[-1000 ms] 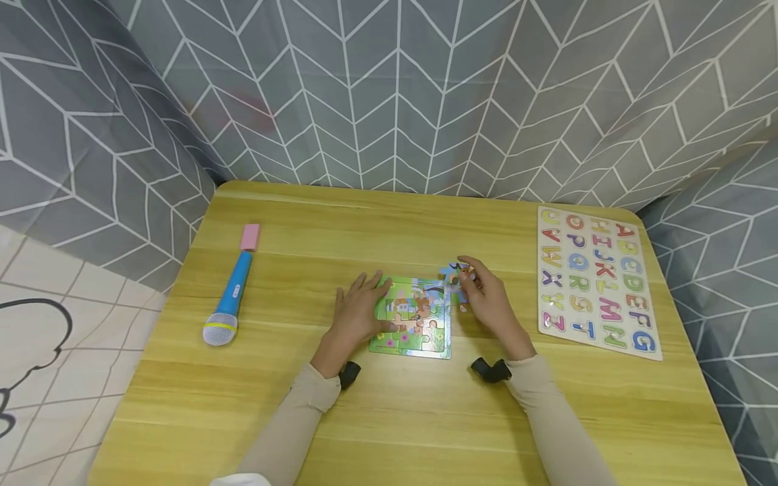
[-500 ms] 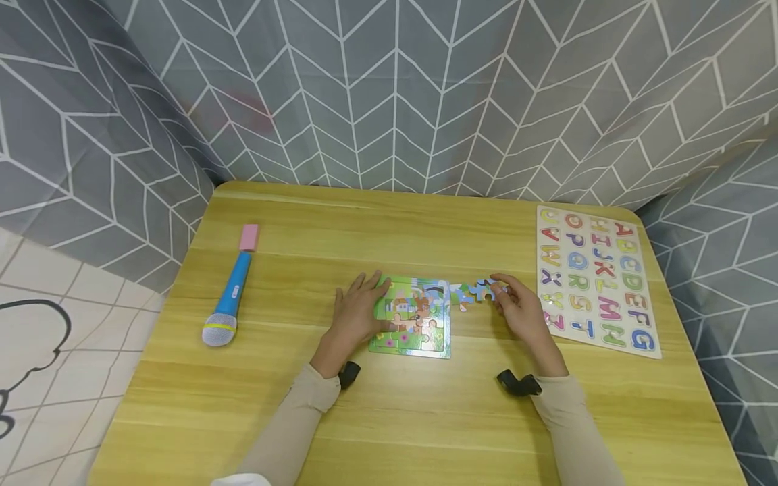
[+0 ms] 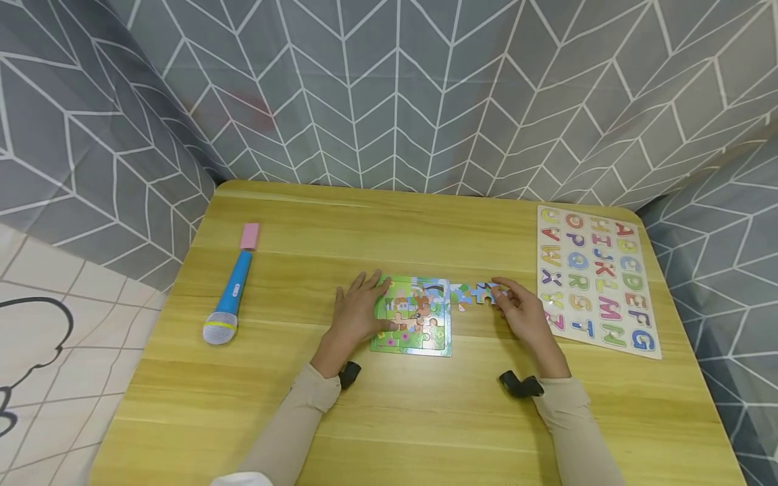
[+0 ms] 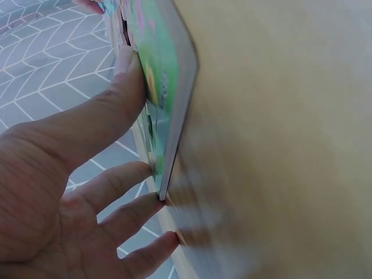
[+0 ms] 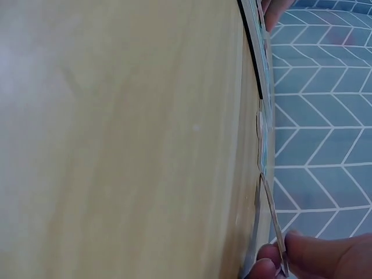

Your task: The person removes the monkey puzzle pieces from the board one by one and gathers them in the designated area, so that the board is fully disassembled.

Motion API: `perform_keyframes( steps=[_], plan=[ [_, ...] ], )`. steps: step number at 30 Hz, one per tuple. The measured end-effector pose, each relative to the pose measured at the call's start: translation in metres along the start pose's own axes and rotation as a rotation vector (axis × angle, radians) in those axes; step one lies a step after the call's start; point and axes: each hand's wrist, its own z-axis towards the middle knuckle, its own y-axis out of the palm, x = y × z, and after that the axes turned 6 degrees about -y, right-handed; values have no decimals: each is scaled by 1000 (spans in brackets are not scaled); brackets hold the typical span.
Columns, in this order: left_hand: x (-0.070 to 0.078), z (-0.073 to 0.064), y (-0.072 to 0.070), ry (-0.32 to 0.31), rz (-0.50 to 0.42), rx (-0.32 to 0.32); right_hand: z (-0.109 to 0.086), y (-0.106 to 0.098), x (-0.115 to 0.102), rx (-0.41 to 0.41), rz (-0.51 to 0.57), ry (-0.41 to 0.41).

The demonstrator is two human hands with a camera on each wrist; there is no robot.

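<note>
My left hand (image 3: 357, 314) rests on the left side of a square jigsaw puzzle board (image 3: 442, 341) with a cartoon animal picture. Its thumb lies on the printed face, and the other fingers spread along the edge, as the left wrist view shows on the hand (image 4: 64, 192). Right of the board, my right hand (image 3: 523, 310) pinches a blue jigsaw piece (image 3: 483, 292) between thumb and fingers. In the right wrist view that piece (image 5: 273, 209) tilts up from the table at the fingers' end. More loose jigsaw pieces (image 3: 460, 294) lie between it and the board.
An alphabet puzzle board (image 3: 592, 283) lies at the table's right. On the left are a blue toy microphone (image 3: 234, 287) and a pink block (image 3: 250, 236) touching or near its handle end. A grey patterned curtain (image 3: 395, 94) hangs behind the wooden table (image 3: 413, 418).
My right hand has moved right and slightly nearer, away from the board, with a jigsaw piece in its fingers. During the last half second it has barely moved. The left hand stays put.
</note>
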Motion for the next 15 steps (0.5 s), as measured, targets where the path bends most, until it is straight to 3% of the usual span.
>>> perform_keyframes(
  steps=[10,15],
  plan=[
    [-3,1,2,-4,-13,-10,0,-1,1,35,-160,-12],
    [-4,0,1,8,-19,-14,-2,-1,-6,98,-277,-44]
  ],
)
